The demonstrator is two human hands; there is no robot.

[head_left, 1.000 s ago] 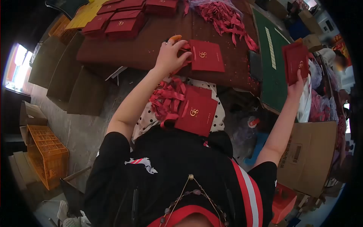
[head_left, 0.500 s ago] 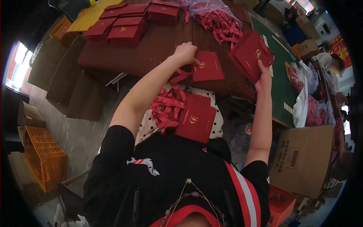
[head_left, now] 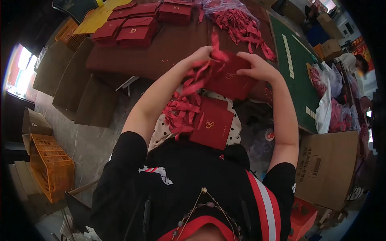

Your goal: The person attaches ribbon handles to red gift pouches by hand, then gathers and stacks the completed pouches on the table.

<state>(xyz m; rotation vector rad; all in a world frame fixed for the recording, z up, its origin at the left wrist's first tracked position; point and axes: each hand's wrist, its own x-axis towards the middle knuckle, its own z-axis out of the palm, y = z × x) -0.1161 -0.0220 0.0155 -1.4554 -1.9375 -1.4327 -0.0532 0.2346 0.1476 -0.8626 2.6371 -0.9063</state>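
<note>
Red paper bags (head_left: 229, 82) with a gold logo lie stacked between my two hands at the table's front edge, slightly blurred. My left hand (head_left: 202, 55) is closed at their upper left corner, with red ribbon handles (head_left: 196, 78) hanging under it and a ribbon (head_left: 217, 48) sticking up beside it. My right hand (head_left: 259, 67) grips the right side of the bags, thumb and fingers over the edge. On my lap, over a dotted cloth (head_left: 235, 134), rests another red bag (head_left: 213, 124), with a heap of ribbons (head_left: 181, 114) to its left.
Stacks of red bags (head_left: 136, 31) stand at the back left of the brown-covered table (head_left: 132, 58). Loose ribbons in plastic (head_left: 237, 26) lie at the back. A green board (head_left: 295, 76) adjoins on the right. Cardboard boxes (head_left: 327, 168) and an orange crate (head_left: 52, 166) stand around; another person (head_left: 352, 64) is far right.
My right hand has brought its red bag left and down onto the one by my left hand. Ribbons have been lifted and now hang around my left hand.
</note>
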